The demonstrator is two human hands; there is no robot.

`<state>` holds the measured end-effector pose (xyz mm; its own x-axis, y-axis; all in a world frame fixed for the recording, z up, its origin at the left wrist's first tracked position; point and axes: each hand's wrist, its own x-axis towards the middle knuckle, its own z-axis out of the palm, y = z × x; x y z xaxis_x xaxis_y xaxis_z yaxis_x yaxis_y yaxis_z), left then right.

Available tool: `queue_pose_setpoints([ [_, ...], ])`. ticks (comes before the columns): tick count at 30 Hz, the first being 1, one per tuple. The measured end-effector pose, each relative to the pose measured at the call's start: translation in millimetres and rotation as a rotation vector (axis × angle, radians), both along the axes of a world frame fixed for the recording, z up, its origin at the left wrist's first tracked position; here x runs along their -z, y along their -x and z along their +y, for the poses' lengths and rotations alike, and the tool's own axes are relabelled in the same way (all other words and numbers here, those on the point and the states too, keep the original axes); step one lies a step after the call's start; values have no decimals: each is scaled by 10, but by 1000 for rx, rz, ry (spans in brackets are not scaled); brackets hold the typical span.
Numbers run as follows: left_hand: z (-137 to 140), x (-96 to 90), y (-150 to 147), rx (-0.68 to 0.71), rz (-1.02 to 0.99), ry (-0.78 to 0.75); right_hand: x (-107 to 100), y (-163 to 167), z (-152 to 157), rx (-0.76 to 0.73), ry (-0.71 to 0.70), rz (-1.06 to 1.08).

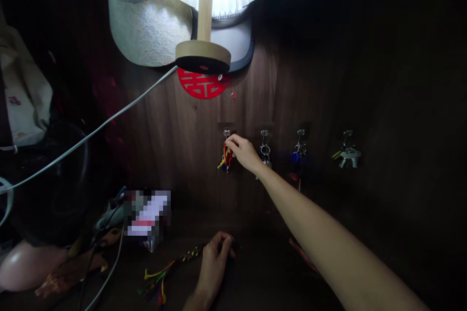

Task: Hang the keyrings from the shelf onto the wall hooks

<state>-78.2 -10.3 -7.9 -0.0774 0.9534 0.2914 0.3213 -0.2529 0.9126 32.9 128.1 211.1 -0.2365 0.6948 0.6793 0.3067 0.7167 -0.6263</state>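
My right hand (245,151) reaches up to the leftmost wall hook (226,132), its thumb and forefinger pinched on a thin red and yellow cord (226,156). This cord hangs just below the hook, with a small dark blue piece near its lower end; whether its loop sits on the hook is hard to see. Lower down, my left hand (214,261) is closed with curled fingers around the end of a braided multicolored cord (190,254). Loose yellow, green, red and blue strands trail from the braid to the lower left. The gripped end is hidden by my fingers.
Three more hooks to the right carry keys (265,158), a blue key bunch (299,154) and silver keys (349,156). A lit lamp (204,56) hangs above, before caps (149,29) and a red round ornament (204,85). A white cable (109,119) crosses the left; a pixelated box (149,216) stands below.
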Motion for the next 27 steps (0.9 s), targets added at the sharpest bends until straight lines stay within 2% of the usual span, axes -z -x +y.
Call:
queue_pose_setpoints([
  [9, -5, -34, 2, -8, 19, -3, 108, 66, 32, -48, 112, 180],
  [17, -5, -27, 5, -3, 27, 8, 218, 31, 59, 56, 67, 203],
  [23, -9, -38, 7, 4, 33, 13, 511, -54, -110, 105, 77, 179],
  [27, -12, -36, 14, 8, 56, 20, 745, -185, -333, 59, 133, 198],
])
